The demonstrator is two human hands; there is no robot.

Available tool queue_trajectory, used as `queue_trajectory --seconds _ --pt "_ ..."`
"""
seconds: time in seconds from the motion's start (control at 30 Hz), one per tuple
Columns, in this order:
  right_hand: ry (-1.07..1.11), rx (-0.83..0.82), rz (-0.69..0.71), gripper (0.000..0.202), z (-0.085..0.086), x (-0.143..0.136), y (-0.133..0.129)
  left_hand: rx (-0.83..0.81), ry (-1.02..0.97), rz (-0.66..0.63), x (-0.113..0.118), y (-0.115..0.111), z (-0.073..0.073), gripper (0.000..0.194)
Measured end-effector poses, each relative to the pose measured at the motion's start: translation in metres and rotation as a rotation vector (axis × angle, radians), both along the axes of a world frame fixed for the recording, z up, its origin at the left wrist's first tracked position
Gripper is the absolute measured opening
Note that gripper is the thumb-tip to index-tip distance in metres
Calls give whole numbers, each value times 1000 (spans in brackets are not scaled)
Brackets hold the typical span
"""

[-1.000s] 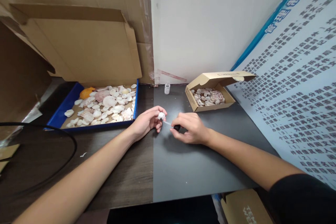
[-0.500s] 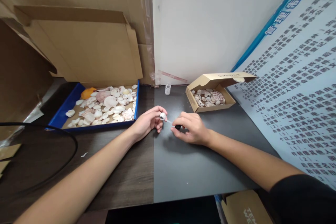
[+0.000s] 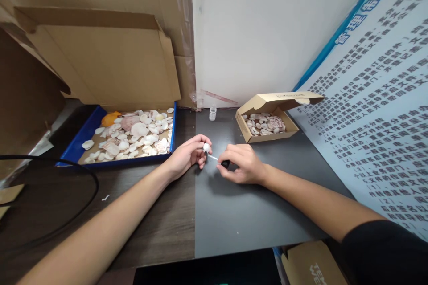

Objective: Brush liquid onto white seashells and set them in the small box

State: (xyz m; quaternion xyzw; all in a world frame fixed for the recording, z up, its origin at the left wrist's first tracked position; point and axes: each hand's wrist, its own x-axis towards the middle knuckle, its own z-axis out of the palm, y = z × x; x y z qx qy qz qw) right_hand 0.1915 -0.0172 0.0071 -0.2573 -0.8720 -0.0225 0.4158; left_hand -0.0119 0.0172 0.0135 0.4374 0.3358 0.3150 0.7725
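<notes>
Gray mat's front edge (image 3: 250, 245) lies far from left fingers (image 3: 202, 138) pinching shell (image 3: 206, 148) and right fingers (image 3: 231, 155) pinching applicator (image 3: 225, 163).

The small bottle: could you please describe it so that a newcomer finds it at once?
Behind the desk, find the white panel. Near its foot, left of the small open carton, stands the small bottle: narrow and upright, unlike that carton or the blue box.

Dark wood-grain table (image 3: 160, 222), grey mat (image 3: 261, 218) over its right part, blue box (image 3: 173, 129) open at back left, white scrap (image 3: 106, 197) nearer the front, bottle (image 3: 212, 114) upright near the mat's back edge, tan box (image 3: 270, 137) open to its right, white speck (image 3: 237, 233) near the mat's front.
</notes>
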Motion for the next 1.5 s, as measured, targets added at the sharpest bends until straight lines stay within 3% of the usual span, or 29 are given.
queue_trajectory --seconds 0.2,0.37,0.5,0.7,0.87,1.33,1.5 --pt "27 -4 -46 4 -1 1 0 12 -5 -3 1 0 0 11" --pt "13 -11 14 5 -1 0 0 18 23 -12 1 0 0 13" --pt "41 -5 -68 6 -2 0 1 14 12 -6 1 0 0 13" --pt "11 -45 -14 8 -2 0 0 18 13 -5 1 0 0 12" --pt "63 -22 -67 4 -2 0 0 37 3 -25 1 0 -1 15" --pt "78 -131 27 5 0 0 -1 66 62 -12 2 -1 -1 21" --pt "106 -130 -78 3 -1 0 0 20 30 7 3 -2 0 15"
